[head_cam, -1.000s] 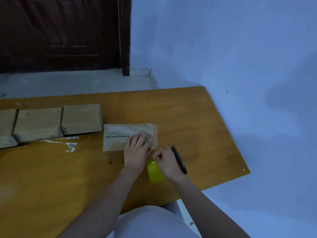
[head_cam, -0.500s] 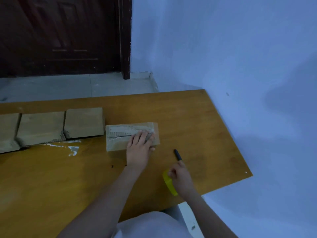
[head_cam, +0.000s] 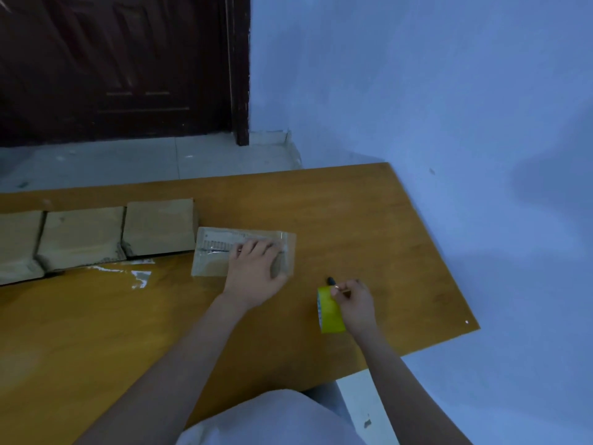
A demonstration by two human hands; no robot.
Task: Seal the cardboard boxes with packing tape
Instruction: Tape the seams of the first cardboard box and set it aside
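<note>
The table (head_cam: pixel 353 220) carries everything. A row of boxes (head_cam: pixel 96 236) lies along its far left, and the box (head_cam: pixel 211 261) being sealed sits just right of that row, touching its end. A half-second back the right hand (head_cam: pixel 354 303) had drawn the tape roll (head_cam: pixel 329 311) toward the near edge. Now the roll stands on its rim on the table, back up near the pen (head_cam: pixel 330 280), well apart from the box, and no strip can be seen running from roll to box. That suggests this strip is cut and laid, so what remains here is likely pressing it flat before another seam or box.

The left hand (head_cam: pixel 256 271) rests flat on the box's right half, fingers straight and spread over the glossy tape across the top. The right hand's fingers curl round the roll's top edge, pinching it.

Torn tape scraps (head_cam: pixel 138 276) cling to the table just in front of the row, left of the box. The pen's tip shows just beyond the roll, the rest hidden by the hand. Nothing lies between roll and box.
</note>
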